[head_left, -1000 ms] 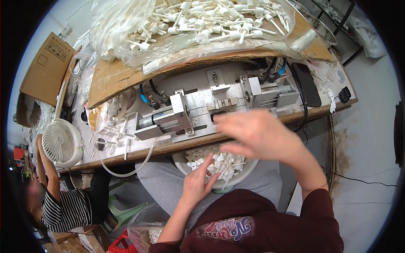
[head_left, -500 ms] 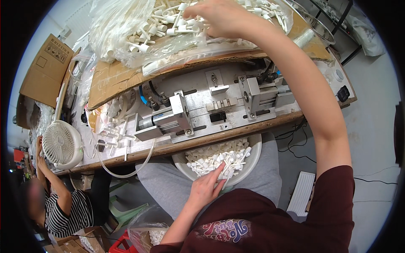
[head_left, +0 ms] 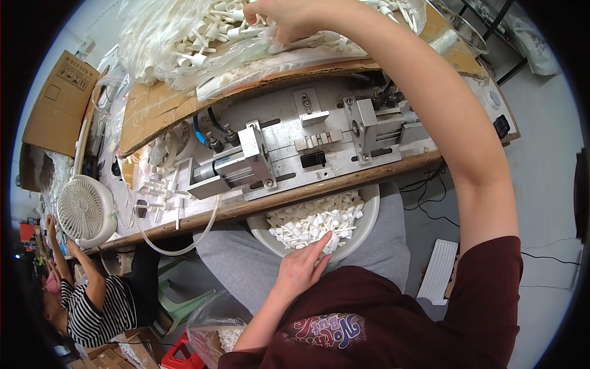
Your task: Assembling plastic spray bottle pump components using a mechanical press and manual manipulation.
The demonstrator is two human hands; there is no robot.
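Note:
My right hand [head_left: 287, 18] reaches across to the heap of small white plastic scoops [head_left: 212, 31] at the top of the view. Its visible thumb and forefinger are apart over the scoops, and no held piece shows; the upper frame edge cuts off part of the hand. My left hand [head_left: 301, 267] rests at the near rim of a pale round basin [head_left: 367, 230] in my lap. A white scoop piece [head_left: 332, 244] sits between its thumb and forefinger; the other fingers are mostly hidden. Many white pieces [head_left: 307, 224] fill the basin.
A metal fixture [head_left: 289, 157] with two cylinders is mounted on the table, below a cardboard sheet [head_left: 166, 114]. Loose white parts [head_left: 161, 194] and a looping clear tube [head_left: 215, 215] lie left. Beyond are a fan [head_left: 86, 211] and a person in stripes [head_left: 101, 310].
My right hand has moved left over the heap, its fingers still apart. The view has shifted slightly. My left hand stays at the basin's near rim.

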